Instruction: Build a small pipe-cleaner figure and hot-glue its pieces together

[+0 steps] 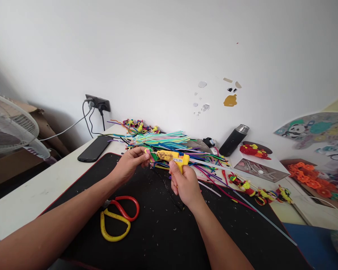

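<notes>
My right hand (186,183) is closed round the handle of a yellow hot glue gun (169,155), its nozzle pointing left. A long clear glue stick (208,163) runs out of its back end. My left hand (135,161) pinches a small green and pink fuzzy craft piece (151,154) right at the nozzle; whether the two touch I cannot tell. Below my left forearm lies a pair of scissors (116,219) with one red and one yellow handle loop, its blades hidden by the arm.
Behind the hands lies a heap of coloured pipe cleaners (163,139). A phone (94,149) rests at the left on the white table, near a fan (11,127). To the right are a black flask (233,141), small pipe-cleaner figures (266,195) and a loose glue stick (266,218) on the black mat (169,240).
</notes>
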Motion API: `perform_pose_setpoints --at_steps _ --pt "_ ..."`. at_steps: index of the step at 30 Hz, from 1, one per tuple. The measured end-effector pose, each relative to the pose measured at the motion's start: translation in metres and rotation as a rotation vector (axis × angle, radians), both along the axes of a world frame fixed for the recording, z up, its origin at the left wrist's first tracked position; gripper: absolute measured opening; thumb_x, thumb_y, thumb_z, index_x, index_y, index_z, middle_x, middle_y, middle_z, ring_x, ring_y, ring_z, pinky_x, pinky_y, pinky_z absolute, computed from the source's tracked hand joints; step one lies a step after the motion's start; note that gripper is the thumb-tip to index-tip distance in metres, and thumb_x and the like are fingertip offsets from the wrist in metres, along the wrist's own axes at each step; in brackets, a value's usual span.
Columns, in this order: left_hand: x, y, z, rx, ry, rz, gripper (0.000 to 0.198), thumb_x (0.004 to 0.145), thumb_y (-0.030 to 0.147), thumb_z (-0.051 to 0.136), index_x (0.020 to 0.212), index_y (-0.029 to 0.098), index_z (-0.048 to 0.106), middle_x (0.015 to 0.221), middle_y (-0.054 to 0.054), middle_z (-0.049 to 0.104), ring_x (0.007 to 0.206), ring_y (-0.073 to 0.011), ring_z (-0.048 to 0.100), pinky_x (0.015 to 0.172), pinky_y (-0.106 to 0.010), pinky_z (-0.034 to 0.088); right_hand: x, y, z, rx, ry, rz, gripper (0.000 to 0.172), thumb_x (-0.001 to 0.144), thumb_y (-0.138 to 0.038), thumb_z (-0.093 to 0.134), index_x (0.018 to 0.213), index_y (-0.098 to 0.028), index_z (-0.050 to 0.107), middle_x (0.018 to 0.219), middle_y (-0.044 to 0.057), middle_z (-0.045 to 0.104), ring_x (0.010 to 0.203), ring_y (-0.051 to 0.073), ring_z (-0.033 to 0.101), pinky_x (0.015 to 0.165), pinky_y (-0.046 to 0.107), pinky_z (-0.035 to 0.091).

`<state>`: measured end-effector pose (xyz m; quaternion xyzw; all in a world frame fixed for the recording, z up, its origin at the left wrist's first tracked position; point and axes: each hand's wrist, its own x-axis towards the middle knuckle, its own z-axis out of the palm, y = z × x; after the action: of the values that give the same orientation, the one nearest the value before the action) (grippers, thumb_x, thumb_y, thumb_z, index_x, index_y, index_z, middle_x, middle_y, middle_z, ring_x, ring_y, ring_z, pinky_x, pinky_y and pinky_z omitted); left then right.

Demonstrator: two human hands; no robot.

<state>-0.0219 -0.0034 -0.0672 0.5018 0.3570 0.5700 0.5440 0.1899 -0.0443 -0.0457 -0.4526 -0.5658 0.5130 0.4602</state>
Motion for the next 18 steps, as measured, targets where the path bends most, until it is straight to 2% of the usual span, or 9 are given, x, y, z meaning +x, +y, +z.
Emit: perform_pose_setpoints --at_steps 7,18 --pt "0.0010 -0.0012 0.0040 0.003 -0.015 0.019 0.040 0.070 0.050 0.094 0.077 0.017 0.072 0.069 -0.003 0.071 0.059 -0.0127 0.052 0.057 -0.026 0.040 0.0006 -0.0003 -0.0021 -0.004 -0.021 0.001 0.064 0.085 -0.083 0.061 0.073 -0.021 0.054 0.041 -0.009 0.042 0.030 0.009 0.040 0.034 0.022 0.029" --pt "0.0005 0.0010 0.0018 -0.001 -0.035 0.018 0.040 0.070 0.049 0.095 0.077 0.017 0.072 0.069 -0.002 0.071 0.058 -0.0123 0.053 0.057 -0.025 0.039 0.0012 -0.0006 -0.0024 0.007 -0.045 -0.001 0.063 0.087 -0.082 0.060 0.072 -0.022 0.053 0.041 -0.009 0.041 0.030 0.009 0.039 0.034 0.023 0.028"
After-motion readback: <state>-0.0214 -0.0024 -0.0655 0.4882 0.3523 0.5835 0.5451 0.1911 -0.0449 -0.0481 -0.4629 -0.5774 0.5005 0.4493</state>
